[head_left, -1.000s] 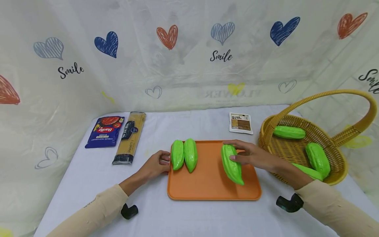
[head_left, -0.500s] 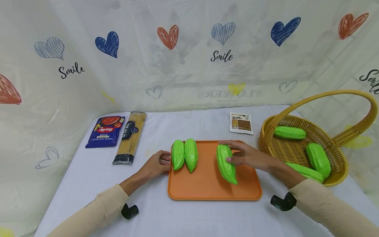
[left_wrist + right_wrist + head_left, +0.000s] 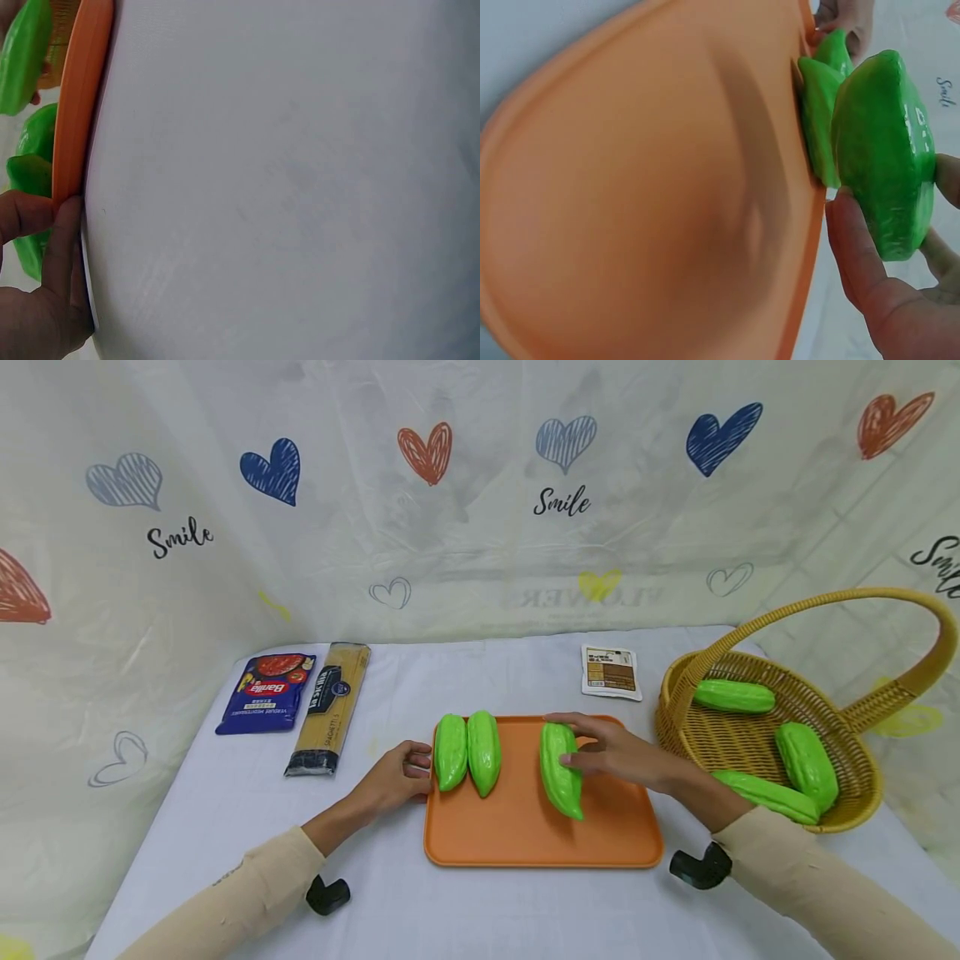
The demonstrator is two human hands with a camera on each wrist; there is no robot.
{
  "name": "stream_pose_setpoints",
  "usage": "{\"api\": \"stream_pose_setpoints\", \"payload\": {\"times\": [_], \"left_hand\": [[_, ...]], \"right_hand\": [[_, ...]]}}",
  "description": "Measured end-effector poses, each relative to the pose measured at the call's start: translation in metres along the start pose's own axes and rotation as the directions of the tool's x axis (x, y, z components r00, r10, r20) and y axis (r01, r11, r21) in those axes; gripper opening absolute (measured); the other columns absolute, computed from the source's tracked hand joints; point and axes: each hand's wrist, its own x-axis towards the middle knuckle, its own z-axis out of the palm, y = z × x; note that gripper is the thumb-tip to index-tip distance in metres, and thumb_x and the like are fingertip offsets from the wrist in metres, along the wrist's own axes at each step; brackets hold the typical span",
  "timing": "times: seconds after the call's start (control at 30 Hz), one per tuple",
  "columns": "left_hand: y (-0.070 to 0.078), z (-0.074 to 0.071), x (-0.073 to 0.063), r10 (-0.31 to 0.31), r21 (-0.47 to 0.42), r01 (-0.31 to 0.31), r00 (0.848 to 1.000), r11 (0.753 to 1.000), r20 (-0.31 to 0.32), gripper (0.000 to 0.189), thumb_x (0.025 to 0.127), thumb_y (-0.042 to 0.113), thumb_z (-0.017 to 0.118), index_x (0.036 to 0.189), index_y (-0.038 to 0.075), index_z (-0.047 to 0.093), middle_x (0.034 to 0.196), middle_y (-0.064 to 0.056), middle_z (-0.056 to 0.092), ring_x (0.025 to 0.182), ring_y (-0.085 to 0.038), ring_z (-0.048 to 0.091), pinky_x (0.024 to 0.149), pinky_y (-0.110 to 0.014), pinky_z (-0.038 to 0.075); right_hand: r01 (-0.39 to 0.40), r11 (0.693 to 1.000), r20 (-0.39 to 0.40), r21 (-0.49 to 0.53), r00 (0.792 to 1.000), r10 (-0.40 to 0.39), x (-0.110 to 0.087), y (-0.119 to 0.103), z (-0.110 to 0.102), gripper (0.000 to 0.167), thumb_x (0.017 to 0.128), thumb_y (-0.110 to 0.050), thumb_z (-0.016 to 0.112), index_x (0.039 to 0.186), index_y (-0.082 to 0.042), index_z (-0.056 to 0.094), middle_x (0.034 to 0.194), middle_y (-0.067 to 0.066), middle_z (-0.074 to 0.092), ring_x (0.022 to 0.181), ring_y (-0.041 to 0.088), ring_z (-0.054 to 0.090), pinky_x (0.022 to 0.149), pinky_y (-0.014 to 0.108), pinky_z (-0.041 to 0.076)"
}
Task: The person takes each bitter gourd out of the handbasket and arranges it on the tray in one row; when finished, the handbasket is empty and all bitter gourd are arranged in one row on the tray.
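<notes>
My right hand (image 3: 617,755) holds a green bitter melon (image 3: 559,772) between thumb and fingers, over the right half of the orange tray (image 3: 510,839). In the right wrist view the bitter melon (image 3: 885,150) hangs above the tray, casting a shadow on it. Two more bitter melons lie side by side at the tray's back left, the left one (image 3: 451,752) close to the rim and the other (image 3: 483,753) beside it. My left hand (image 3: 393,778) pinches the tray's left rim, its thumb (image 3: 26,214) on top and fingers against the outer side.
At the right stands a wicker basket (image 3: 720,747) with a tall handle, several bitter melons inside. A white-and-brown packet (image 3: 610,672) lies behind the tray. Back left are a blue Barilla packet (image 3: 267,693) and a spaghetti pack (image 3: 330,710).
My right hand has carried the bitter melon leftward over the tray, toward the two lying there. The left hand and the tray have stayed in place.
</notes>
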Motion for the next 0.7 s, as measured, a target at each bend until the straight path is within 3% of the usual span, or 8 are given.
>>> {"api": "stream_pose_setpoints", "payload": {"times": [0.4,0.7], "left_hand": [[-0.001,0.000,0.002,-0.008,-0.013,0.008,1.000,1.000,-0.008,0.060,0.082,0.001,0.070,0.139,0.004,0.050,0.122,-0.013,0.057,0.103,-0.022,0.062,0.078,-0.032,0.062],[-0.003,0.000,0.002,0.001,-0.014,-0.002,1.000,1.000,-0.005,0.061,0.082,0.002,0.071,0.139,0.003,0.049,0.121,-0.013,0.057,0.103,-0.022,0.062,0.078,-0.033,0.062]], "right_hand": [[-0.064,0.998,-0.045,-0.013,0.997,0.063,0.014,-0.002,0.006,0.063,0.096,-0.028,0.068,0.153,-0.024,0.040,0.145,0.018,0.047,0.117,0.027,0.062,0.089,0.039,0.060],[-0.097,0.995,-0.040,0.000,0.994,0.097,0.024,-0.002,0.010,0.065,0.095,-0.028,0.068,0.153,-0.022,0.039,0.144,0.016,0.046,0.124,0.029,0.056,0.091,0.039,0.059]]}}
